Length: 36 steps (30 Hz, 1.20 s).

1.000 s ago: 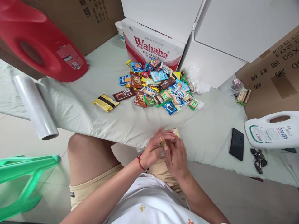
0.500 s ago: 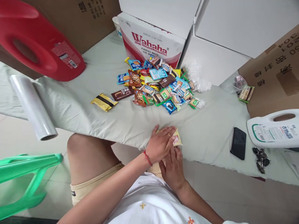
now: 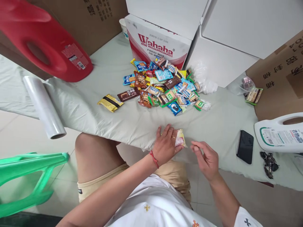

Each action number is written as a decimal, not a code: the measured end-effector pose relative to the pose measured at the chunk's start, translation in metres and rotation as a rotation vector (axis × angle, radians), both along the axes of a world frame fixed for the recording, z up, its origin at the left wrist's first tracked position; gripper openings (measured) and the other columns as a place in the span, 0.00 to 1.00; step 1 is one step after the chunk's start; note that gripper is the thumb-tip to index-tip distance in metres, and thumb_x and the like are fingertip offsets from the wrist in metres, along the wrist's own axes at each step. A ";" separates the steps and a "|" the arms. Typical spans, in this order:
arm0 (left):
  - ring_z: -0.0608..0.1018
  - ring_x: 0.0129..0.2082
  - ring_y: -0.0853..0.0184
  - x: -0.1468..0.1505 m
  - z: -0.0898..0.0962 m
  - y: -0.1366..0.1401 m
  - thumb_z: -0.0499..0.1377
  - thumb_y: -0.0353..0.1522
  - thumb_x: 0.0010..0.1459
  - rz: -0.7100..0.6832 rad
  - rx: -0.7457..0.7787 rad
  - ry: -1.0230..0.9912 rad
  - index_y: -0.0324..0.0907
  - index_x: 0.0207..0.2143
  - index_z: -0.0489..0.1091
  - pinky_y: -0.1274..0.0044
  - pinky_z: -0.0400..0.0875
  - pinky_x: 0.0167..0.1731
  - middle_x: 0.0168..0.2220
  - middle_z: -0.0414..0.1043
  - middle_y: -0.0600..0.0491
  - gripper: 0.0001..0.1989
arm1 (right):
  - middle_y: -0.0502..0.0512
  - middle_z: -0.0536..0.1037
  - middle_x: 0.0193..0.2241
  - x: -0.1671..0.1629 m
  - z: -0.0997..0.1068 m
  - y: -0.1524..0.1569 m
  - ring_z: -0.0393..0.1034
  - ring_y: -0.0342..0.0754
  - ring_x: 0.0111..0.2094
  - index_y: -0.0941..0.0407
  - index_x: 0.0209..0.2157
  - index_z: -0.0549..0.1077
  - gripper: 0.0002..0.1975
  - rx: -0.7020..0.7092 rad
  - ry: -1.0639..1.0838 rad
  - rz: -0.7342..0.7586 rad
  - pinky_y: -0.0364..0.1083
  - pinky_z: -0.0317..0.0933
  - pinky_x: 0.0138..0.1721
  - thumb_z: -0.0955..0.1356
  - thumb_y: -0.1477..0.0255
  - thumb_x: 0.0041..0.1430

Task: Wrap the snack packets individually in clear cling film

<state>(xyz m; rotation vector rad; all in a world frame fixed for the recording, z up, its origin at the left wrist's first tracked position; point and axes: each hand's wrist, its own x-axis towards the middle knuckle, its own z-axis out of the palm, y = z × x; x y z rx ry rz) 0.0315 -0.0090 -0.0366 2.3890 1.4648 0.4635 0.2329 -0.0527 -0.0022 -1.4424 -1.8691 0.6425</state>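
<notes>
My left hand (image 3: 167, 143), with a red cord bracelet, lies flat near the table's front edge, fingers spread. A small yellow and pink snack packet (image 3: 180, 138) shows beside its index finger and thumb, partly covered by the hand. To the right, my right hand (image 3: 207, 157) is raised apart from the packet, thumb and fingers pinched together. Whether anything sits in that pinch is too small to see. Beyond both hands is a heap of wrapped snacks (image 3: 169, 82). A yellow packet (image 3: 110, 103) and a brown packet (image 3: 128, 94) lie left of it.
Behind the heap stand a Wahaha carton (image 3: 157, 44) and white boxes (image 3: 227, 60). A red jug (image 3: 59, 47) and a film roll (image 3: 44, 107) are at left. Right are a phone (image 3: 245, 147), keys (image 3: 269, 164) and a white bottle (image 3: 279, 134). A green stool (image 3: 35, 186) stands front left.
My right hand has moved away to the right from the packet and closed into a pinch. My left hand stays by the packet, more of which shows. The view has shifted slightly.
</notes>
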 end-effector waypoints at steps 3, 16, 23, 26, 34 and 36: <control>0.53 0.72 0.44 0.001 -0.002 0.000 0.61 0.48 0.61 0.016 -0.017 0.006 0.34 0.64 0.62 0.46 0.42 0.68 0.67 0.58 0.31 0.36 | 0.59 0.77 0.56 -0.007 -0.007 0.037 0.69 0.56 0.57 0.50 0.61 0.71 0.20 0.112 -0.209 0.275 0.60 0.64 0.59 0.63 0.68 0.71; 0.64 0.67 0.56 -0.072 -0.008 -0.014 0.53 0.37 0.69 0.187 -0.014 -0.545 0.45 0.60 0.65 0.56 0.61 0.65 0.61 0.69 0.43 0.19 | 0.59 0.70 0.63 -0.007 -0.013 0.061 0.58 0.57 0.67 0.49 0.65 0.67 0.23 0.180 -0.354 0.461 0.65 0.51 0.67 0.65 0.64 0.70; 0.67 0.65 0.57 -0.047 -0.014 -0.008 0.54 0.34 0.67 0.026 -0.002 -0.421 0.46 0.60 0.69 0.57 0.60 0.65 0.60 0.72 0.46 0.20 | 0.60 0.61 0.69 -0.021 -0.030 0.075 0.53 0.55 0.70 0.51 0.73 0.51 0.30 0.082 -0.448 0.624 0.65 0.47 0.69 0.61 0.64 0.73; 0.66 0.65 0.56 -0.042 -0.014 -0.006 0.55 0.36 0.67 0.043 -0.019 -0.343 0.47 0.60 0.70 0.55 0.56 0.66 0.61 0.71 0.47 0.20 | 0.62 0.56 0.71 -0.021 -0.031 0.070 0.49 0.56 0.71 0.51 0.74 0.40 0.36 0.037 -0.373 0.594 0.65 0.45 0.70 0.61 0.61 0.73; 0.65 0.66 0.53 -0.042 -0.015 -0.009 0.59 0.40 0.65 0.070 0.044 -0.299 0.48 0.57 0.73 0.55 0.56 0.65 0.62 0.69 0.46 0.19 | 0.64 0.59 0.67 -0.014 -0.024 0.045 0.55 0.62 0.66 0.49 0.69 0.57 0.36 0.163 -0.170 0.309 0.65 0.57 0.63 0.69 0.55 0.64; 0.62 0.68 0.52 -0.040 -0.015 -0.009 0.59 0.39 0.65 0.081 0.103 -0.319 0.47 0.56 0.74 0.55 0.55 0.66 0.64 0.67 0.45 0.18 | 0.62 0.65 0.61 -0.012 -0.026 0.038 0.60 0.61 0.61 0.49 0.63 0.67 0.30 0.196 -0.212 0.272 0.63 0.60 0.60 0.72 0.58 0.62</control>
